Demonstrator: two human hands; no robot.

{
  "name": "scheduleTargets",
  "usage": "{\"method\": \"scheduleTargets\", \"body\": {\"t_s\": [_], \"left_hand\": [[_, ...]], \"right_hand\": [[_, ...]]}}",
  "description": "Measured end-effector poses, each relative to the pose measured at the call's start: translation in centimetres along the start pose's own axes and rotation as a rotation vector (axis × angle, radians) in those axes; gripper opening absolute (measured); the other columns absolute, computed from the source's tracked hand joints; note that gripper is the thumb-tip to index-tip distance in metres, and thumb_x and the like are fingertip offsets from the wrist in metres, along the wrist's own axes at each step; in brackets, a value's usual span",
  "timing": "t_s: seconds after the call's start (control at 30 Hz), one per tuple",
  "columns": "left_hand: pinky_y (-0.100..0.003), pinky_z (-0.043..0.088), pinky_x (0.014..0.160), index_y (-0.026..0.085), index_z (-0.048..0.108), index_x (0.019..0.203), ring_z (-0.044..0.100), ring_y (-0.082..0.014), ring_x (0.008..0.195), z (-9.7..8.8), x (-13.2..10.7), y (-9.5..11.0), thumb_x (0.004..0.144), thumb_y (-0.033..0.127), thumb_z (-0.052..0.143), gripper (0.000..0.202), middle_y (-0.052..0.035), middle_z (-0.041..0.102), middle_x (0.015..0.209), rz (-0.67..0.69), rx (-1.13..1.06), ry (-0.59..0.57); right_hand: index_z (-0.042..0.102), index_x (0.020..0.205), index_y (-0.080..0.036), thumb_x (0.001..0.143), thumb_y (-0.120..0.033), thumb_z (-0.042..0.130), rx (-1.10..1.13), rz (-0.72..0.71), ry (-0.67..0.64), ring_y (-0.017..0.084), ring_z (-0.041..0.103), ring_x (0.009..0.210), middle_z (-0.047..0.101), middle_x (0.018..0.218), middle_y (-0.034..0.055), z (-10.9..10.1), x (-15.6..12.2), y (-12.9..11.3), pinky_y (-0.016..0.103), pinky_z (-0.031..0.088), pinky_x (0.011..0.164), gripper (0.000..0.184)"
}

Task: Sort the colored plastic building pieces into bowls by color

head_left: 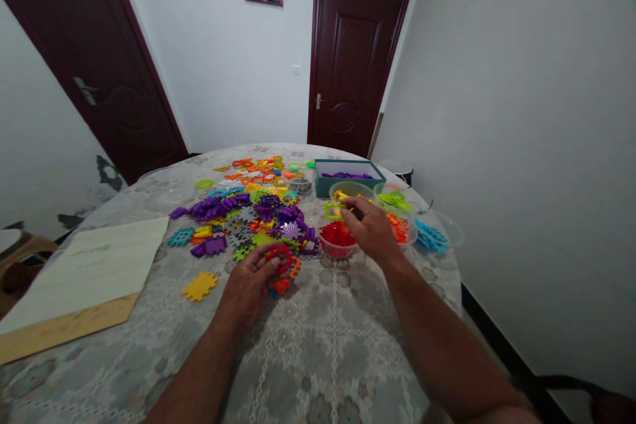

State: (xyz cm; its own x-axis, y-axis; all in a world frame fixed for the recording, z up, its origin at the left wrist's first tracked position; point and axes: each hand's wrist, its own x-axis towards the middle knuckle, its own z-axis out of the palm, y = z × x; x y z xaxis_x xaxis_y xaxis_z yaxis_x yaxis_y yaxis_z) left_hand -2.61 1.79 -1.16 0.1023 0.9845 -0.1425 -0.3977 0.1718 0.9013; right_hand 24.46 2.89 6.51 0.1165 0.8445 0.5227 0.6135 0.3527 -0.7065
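Note:
My left hand is closed on a red toothed plastic building piece. Orange and blue pieces show at its lower edge; whether they are joined to it I cannot tell. My right hand pinches a yellow-green square frame piece above the round tubs. Just below it is a clear tub of red pieces, and behind it stands a tub with yellow pieces. A mixed pile of purple, grey, green and blue pieces lies beyond my left hand. One yellow square piece lies apart to the left.
A green box with purple pieces stands at the back. Tubs of lime, orange and blue pieces line the right. Orange pieces spread at the far side. Paper covers the left edge of the patterned tablecloth.

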Motion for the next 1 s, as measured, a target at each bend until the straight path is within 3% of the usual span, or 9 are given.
{"method": "scheduleTargets", "body": {"t_s": [0.17, 0.3, 0.4, 0.57, 0.77, 0.87, 1.0], "left_hand": [[-0.036, 0.067, 0.079, 0.016, 0.078, 0.104, 0.078, -0.0253, 0.094, 0.1, -0.1, -0.1, 0.077, 0.033, 0.089, 0.034, -0.0132, 0.080, 0.108, 0.024, 0.083, 0.029], [-0.037, 0.067, 0.082, 0.016, 0.079, 0.103, 0.078, -0.0251, 0.092, 0.4, -0.3, 0.0, 0.075, 0.035, 0.091, 0.035, -0.0110, 0.081, 0.103, 0.041, 0.094, 0.035], [-0.037, 0.068, 0.080, 0.017, 0.080, 0.104, 0.078, -0.0234, 0.087, 0.6, -0.3, 0.0, 0.074, 0.035, 0.091, 0.037, -0.0101, 0.081, 0.103, 0.037, 0.124, 0.064], [-0.036, 0.067, 0.081, 0.018, 0.079, 0.109, 0.077, -0.0218, 0.088, 0.4, -0.6, -0.2, 0.074, 0.037, 0.091, 0.041, -0.0097, 0.080, 0.108, 0.044, 0.138, 0.050], [-0.037, 0.064, 0.080, 0.019, 0.079, 0.107, 0.077, -0.0225, 0.087, 0.2, -0.8, -0.3, 0.077, 0.043, 0.088, 0.040, -0.0083, 0.080, 0.103, 0.063, 0.231, 0.016], [-0.035, 0.062, 0.078, 0.020, 0.079, 0.106, 0.076, -0.0220, 0.085, 0.0, -0.9, -0.1, 0.078, 0.046, 0.086, 0.038, -0.0078, 0.081, 0.101, 0.075, 0.283, -0.018], [-0.034, 0.061, 0.075, 0.021, 0.079, 0.106, 0.074, -0.0215, 0.083, -0.4, -0.7, -0.2, 0.078, 0.050, 0.085, 0.040, -0.0075, 0.080, 0.099, 0.106, 0.333, -0.045]], "right_hand": [[0.076, 0.116, -0.015, 0.092, -0.029, 0.055, -0.315, 0.014, 0.449, 0.028, 0.069, 0.099, 0.076, 0.112, 0.0145, -5.9, 3.2, 6.5, 0.044, 0.053, 0.099, 0.035], [0.074, 0.122, -0.012, 0.090, -0.023, 0.048, -0.463, 0.054, 0.510, 0.031, 0.067, 0.111, 0.075, 0.119, 0.0186, -7.8, 3.8, 9.8, 0.049, 0.050, 0.106, 0.043], [0.075, 0.119, -0.013, 0.092, -0.023, 0.045, -0.438, 0.021, 0.486, 0.030, 0.068, 0.112, 0.075, 0.119, 0.0179, -7.1, 3.4, 9.0, 0.048, 0.049, 0.108, 0.041], [0.076, 0.113, -0.019, 0.097, -0.024, 0.049, -0.210, -0.081, 0.288, 0.025, 0.071, 0.101, 0.077, 0.110, 0.0109, -3.3, 1.6, 4.1, 0.041, 0.055, 0.098, 0.032], [0.074, 0.113, -0.019, 0.099, -0.024, 0.059, -0.027, -0.210, -0.181, 0.021, 0.072, 0.099, 0.078, 0.108, 0.0083, 2.4, -2.5, -1.8, 0.034, 0.054, 0.092, 0.021], [0.072, 0.120, -0.019, 0.098, -0.024, 0.065, 0.045, -0.183, -0.361, 0.019, 0.072, 0.091, 0.078, 0.103, 0.0063, 4.8, -4.5, -3.3, 0.031, 0.053, 0.084, 0.023], [0.073, 0.117, -0.020, 0.098, -0.020, 0.064, 0.083, -0.182, -0.412, 0.018, 0.071, 0.095, 0.078, 0.107, 0.0054, 6.6, -5.5, -3.8, 0.030, 0.051, 0.086, 0.021]]}}
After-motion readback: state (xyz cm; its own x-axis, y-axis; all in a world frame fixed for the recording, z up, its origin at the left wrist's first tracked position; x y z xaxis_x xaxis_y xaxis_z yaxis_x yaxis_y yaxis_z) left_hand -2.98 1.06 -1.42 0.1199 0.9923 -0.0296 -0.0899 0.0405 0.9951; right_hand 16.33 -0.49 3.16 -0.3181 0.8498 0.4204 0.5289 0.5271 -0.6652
